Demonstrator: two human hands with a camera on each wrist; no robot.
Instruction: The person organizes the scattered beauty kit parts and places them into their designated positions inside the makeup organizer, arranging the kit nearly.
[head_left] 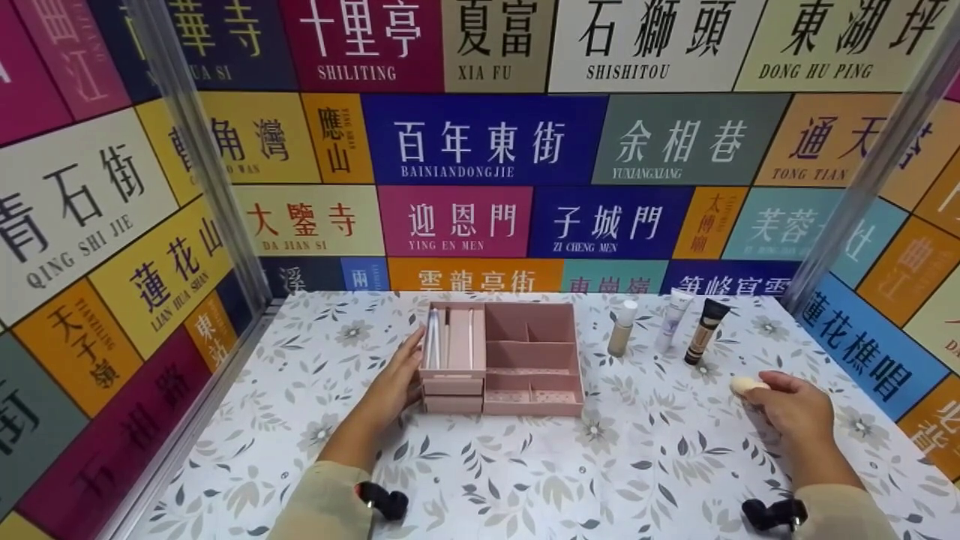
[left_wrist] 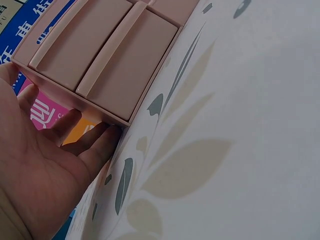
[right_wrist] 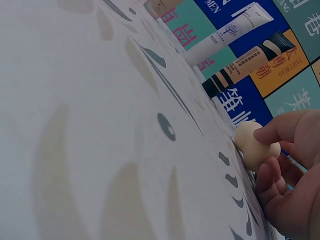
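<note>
A pink desktop organizer (head_left: 533,409) stands on the table, with drawers low on its left side and open compartments on its right. Against its left side rests my left hand (head_left: 396,379); in the left wrist view the fingertips touch the organizer's side wall beside two drawer fronts (left_wrist: 132,55). Off to the right, my right hand (head_left: 799,409) pinches a cream-coloured makeup sponge (head_left: 745,386) between thumb and fingers, at the tabletop. The right wrist view shows the sponge (right_wrist: 252,145) as rounded with a narrowed waist, partly covered by the fingers.
Slim sticks, one brush-like (head_left: 447,334), lie in the organizer's top left tray. Right of the organizer stand a white-capped foundation bottle (head_left: 620,334), a white tube (head_left: 670,326) and a black-and-tan tube (head_left: 703,335). Upright posts (head_left: 862,150) and printed walls border the floral-covered table (head_left: 525,480).
</note>
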